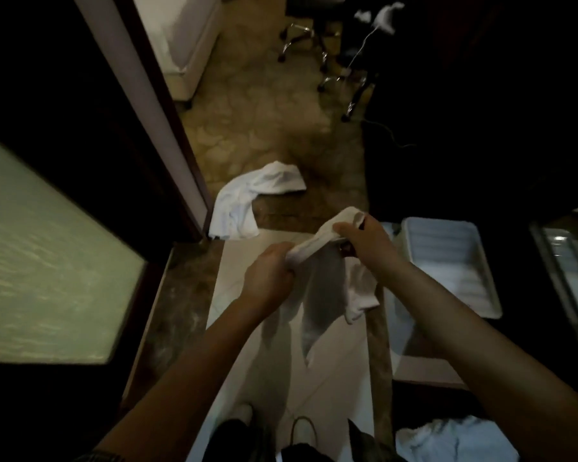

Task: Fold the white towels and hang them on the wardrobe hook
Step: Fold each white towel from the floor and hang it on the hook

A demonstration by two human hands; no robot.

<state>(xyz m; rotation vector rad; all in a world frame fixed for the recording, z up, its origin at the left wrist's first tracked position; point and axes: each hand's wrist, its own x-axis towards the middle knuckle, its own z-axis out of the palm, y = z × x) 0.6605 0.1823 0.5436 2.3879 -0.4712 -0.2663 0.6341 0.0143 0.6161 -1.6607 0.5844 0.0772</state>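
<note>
A small white towel [327, 278] hangs in front of me, its top edge bunched between both hands. My left hand [269, 273] grips the bunched left end. My right hand [364, 240] grips the right end a little higher and farther away. The rest of the cloth droops below them to a point. A second white towel [247, 201] lies crumpled on the floor beyond, by the doorway. No wardrobe hook is in view.
A frosted glass door [47, 271] stands open at left with a dark frame [154, 111]. A pale plastic tray [447, 261] sits at right. Farther off are a wheeled chair base [317, 51] and a white cabinet [181, 38]. More light cloth [454, 438] lies bottom right.
</note>
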